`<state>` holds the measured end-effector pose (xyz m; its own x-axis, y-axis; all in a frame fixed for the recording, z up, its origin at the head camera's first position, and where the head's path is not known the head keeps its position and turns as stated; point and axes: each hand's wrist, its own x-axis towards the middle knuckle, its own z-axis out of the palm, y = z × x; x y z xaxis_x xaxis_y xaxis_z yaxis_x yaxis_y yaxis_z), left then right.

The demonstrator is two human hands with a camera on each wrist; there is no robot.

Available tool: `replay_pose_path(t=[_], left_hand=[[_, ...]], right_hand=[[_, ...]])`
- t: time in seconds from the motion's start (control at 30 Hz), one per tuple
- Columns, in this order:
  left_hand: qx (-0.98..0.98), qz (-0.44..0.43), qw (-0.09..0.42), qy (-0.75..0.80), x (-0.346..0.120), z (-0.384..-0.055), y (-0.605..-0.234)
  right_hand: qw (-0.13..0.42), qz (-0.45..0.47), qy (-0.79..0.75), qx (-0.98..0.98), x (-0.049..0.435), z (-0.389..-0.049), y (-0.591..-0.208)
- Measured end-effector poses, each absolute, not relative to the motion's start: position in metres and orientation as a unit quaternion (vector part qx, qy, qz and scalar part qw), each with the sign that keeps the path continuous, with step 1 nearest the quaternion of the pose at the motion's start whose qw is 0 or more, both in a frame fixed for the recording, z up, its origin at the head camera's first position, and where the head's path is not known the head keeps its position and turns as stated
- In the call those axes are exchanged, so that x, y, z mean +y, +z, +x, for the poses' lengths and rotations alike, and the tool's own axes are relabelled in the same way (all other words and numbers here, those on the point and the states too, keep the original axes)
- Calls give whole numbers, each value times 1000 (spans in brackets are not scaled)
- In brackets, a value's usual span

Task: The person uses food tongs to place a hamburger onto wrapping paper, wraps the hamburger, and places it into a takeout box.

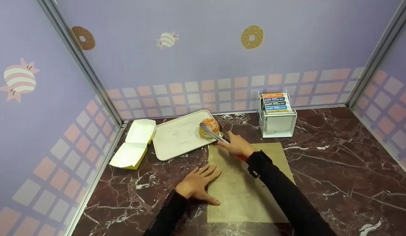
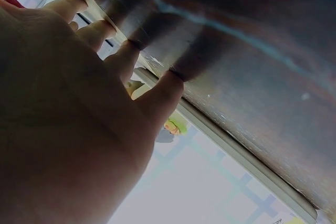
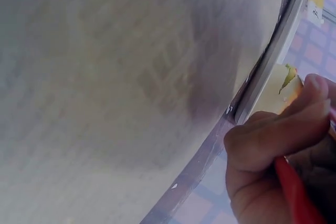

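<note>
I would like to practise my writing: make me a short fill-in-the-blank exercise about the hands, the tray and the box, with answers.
1. The right hand holds a pair of metal ____.
2. In the head view, the seeded bun is at the ____ end of the tray, away from the box.
3. The left hand lies over the ____ edge of the tan sheet.
4. The yellow box has its lid ____.

Missing words: tongs; right; left; open.

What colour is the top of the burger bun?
The bun top is orange-brown with pale specks; the head view shows it best.
</note>
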<state>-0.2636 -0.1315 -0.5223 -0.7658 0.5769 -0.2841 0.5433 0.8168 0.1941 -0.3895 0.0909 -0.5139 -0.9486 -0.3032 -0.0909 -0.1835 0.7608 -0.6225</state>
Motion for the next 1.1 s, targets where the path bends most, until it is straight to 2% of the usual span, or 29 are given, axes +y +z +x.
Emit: replay_pose_path(t=[0.13, 0.33, 0.5, 0.6, 0.93, 1.1], left_hand=[[938, 299, 167, 46, -130, -265, -522], [939, 304, 153, 56, -129, -264, -523], [941, 297, 152, 62, -129, -264, -525], [941, 294, 156, 63, -129, -264, -526], [938, 297, 165, 63, -130, -266, -525], [940, 295, 164, 56, -130, -266, -525]], right_hand=[[74, -131, -325, 934, 98, -388, -512], [18, -129, -346, 929, 117, -387, -508], [-46, -137, -370, 918, 148, -389, -506], [-65, -152, -389, 906, 173, -388, -500], [-34, -247, -346, 905, 258, -337, -501], [24, -261, -339, 904, 282, -313, -503]])
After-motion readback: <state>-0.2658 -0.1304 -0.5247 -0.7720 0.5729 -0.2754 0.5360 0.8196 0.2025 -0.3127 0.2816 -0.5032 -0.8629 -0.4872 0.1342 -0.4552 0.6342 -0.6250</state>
